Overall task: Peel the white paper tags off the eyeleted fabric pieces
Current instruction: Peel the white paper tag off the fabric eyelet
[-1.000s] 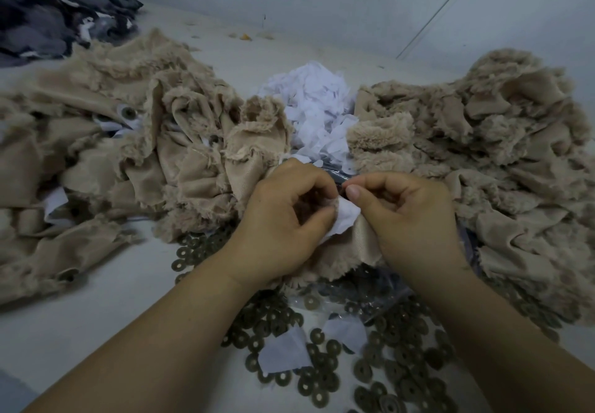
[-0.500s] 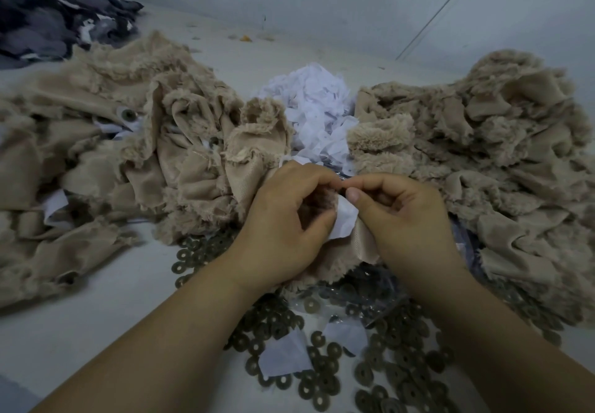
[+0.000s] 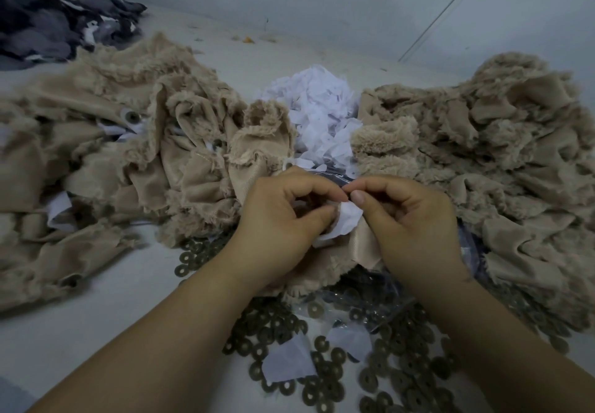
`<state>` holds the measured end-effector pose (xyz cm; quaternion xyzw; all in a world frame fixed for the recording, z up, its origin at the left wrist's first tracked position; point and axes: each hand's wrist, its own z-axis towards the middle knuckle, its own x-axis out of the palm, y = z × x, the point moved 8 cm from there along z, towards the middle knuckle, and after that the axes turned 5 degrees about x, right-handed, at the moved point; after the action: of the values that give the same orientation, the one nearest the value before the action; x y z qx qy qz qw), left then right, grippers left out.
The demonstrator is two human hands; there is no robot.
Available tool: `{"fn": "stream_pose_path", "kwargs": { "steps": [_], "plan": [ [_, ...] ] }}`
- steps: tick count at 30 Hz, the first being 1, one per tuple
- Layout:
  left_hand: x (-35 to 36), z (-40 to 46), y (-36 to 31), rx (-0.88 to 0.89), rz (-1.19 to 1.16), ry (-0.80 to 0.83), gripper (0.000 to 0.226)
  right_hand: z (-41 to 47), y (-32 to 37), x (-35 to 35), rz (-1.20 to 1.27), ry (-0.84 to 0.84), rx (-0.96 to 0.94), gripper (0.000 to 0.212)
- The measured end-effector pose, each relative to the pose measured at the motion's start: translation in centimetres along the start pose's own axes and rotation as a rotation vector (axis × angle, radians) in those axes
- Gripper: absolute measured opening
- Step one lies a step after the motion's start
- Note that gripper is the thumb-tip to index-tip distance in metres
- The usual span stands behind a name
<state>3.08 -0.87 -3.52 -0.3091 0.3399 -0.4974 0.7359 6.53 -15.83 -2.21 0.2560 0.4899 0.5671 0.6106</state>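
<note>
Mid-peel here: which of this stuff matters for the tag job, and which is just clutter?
Job:
left hand
right hand
white tag
held fabric piece
tan fabric heaps
peeled paper pile

Lying about:
loose metal rings
dark cloth

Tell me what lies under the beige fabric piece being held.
Under the beige fabric piece lie dull metal washer rings and a clear plastic bag on the pale table. What lies directly beneath the fabric is hidden.

Fuzzy frayed fabric piece (image 3: 360,245) — matt paper tag (image 3: 349,219)
</note>
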Motion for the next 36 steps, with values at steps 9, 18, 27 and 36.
{"fn": "stream_pose_path", "kwargs": {
  "steps": [9,18,27,36],
  "plan": [
    [-0.4,-0.2,0.1,-0.017,-0.053,-0.083,0.023,0.0,-0.4,0.8,0.177,0.13,0.037,0.02],
    [1.0,-0.1,-1.6,0.171,0.373,0.092,0.022,0.0,-0.5,0.5,0.138,0.076,-0.002,0.025],
    [1.9,-0.6,-1.9,0.221,0.52,0.151,0.021,-0.4,-0.3,0.2,0.109,0.023,-0.037,0.015],
    [2.0,-0.7,-3.1,0.304,0.5,0.09,0.028,-0.8,0.8,0.0,-0.025,-0.046,-0.148,0.013]
  ]
}}
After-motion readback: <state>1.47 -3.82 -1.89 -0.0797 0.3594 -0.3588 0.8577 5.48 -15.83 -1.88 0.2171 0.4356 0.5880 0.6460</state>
